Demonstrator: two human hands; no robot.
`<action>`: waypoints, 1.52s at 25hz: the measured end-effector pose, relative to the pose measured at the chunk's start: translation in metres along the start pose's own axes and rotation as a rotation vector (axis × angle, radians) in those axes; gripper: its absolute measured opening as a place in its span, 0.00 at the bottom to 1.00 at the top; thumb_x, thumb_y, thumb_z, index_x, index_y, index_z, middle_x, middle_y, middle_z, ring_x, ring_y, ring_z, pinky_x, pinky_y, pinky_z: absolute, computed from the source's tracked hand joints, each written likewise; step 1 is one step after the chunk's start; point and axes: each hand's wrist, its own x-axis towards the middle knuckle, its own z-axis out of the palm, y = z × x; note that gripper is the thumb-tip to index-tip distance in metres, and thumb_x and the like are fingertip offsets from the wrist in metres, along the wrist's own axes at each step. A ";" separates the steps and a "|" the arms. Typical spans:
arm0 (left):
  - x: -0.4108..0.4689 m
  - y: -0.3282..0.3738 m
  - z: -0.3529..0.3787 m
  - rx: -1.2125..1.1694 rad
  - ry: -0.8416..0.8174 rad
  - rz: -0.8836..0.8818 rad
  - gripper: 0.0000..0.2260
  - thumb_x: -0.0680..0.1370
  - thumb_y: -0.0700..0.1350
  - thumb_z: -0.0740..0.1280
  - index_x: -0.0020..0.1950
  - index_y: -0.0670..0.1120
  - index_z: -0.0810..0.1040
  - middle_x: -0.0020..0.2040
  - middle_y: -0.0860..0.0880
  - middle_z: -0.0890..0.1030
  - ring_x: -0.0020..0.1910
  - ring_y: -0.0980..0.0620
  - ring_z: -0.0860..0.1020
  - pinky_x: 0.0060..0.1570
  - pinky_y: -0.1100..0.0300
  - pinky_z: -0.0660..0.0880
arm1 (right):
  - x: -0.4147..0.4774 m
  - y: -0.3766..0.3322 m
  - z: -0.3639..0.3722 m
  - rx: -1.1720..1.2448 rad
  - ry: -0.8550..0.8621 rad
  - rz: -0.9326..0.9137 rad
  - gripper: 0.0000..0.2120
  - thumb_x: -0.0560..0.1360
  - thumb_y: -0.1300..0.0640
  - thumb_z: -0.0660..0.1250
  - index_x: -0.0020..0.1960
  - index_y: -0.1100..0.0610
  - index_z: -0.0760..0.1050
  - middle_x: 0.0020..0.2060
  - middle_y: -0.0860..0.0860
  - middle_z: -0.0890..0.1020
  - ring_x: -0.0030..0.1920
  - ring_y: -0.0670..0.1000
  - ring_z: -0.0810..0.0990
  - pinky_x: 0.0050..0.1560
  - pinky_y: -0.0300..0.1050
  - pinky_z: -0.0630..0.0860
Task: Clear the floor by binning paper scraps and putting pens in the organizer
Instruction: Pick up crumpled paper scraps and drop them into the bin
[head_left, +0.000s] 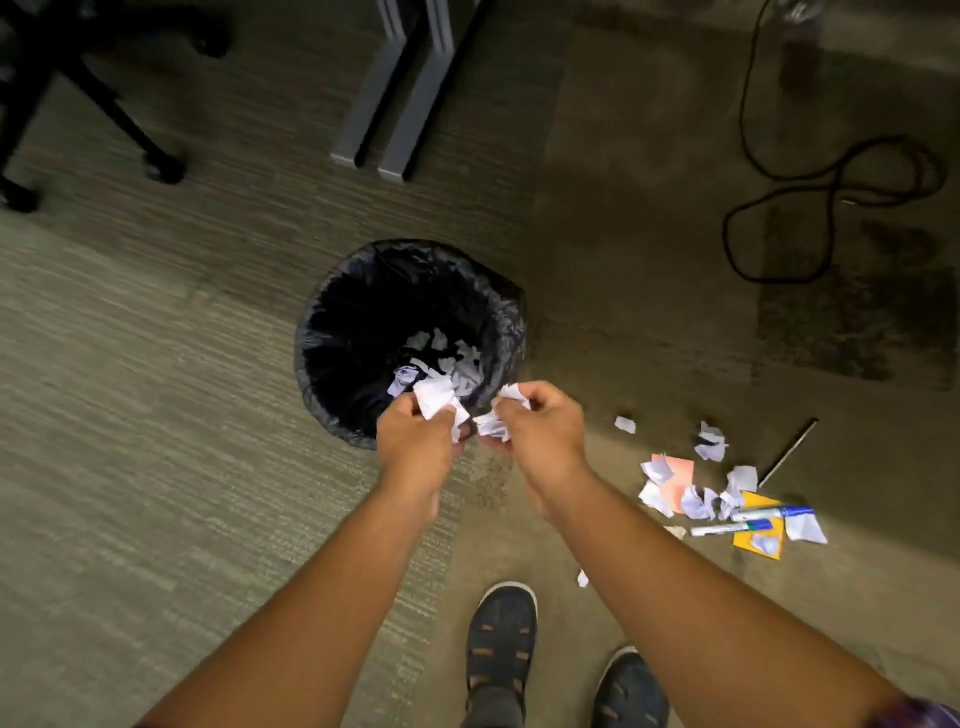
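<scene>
A round bin (332, 312) lined with a black bag stands on the carpet, with white paper scraps inside. Over its near rim my left hand (413, 439) grips crumpled white paper scraps (435, 397). My right hand (540, 423) beside it grips more white scraps (491, 425). To the right on the floor lies a pile of white, pink and yellow paper scraps (696, 493) with two markers (748, 522) lying across it. A thin pen or rod (788, 452) lies just beyond the pile. No organizer is in view.
An office chair base (104, 109) stands at the far left. Grey desk legs (395, 98) are behind the bin. A black cable (810, 208) loops on the floor at right. My two shoes (501, 639) are at the bottom.
</scene>
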 end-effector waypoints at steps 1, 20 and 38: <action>0.010 0.006 -0.007 0.011 0.013 -0.045 0.08 0.79 0.35 0.67 0.54 0.46 0.82 0.48 0.44 0.88 0.45 0.45 0.88 0.46 0.47 0.87 | 0.003 -0.004 0.015 -0.005 -0.011 0.015 0.04 0.77 0.66 0.70 0.52 0.62 0.80 0.45 0.58 0.85 0.40 0.52 0.85 0.41 0.49 0.87; 0.042 0.030 -0.025 -0.019 0.154 0.044 0.08 0.83 0.45 0.64 0.58 0.48 0.82 0.52 0.48 0.87 0.51 0.48 0.86 0.51 0.50 0.85 | 0.027 -0.019 0.021 0.069 0.025 0.054 0.12 0.82 0.64 0.63 0.65 0.57 0.75 0.54 0.52 0.81 0.53 0.54 0.86 0.54 0.53 0.85; -0.009 -0.203 0.154 0.837 -0.433 0.265 0.12 0.74 0.44 0.75 0.57 0.47 0.82 0.56 0.46 0.84 0.52 0.45 0.83 0.57 0.53 0.79 | 0.045 0.184 -0.343 -0.582 0.511 -0.026 0.13 0.72 0.62 0.71 0.56 0.56 0.80 0.46 0.56 0.85 0.45 0.57 0.84 0.52 0.48 0.80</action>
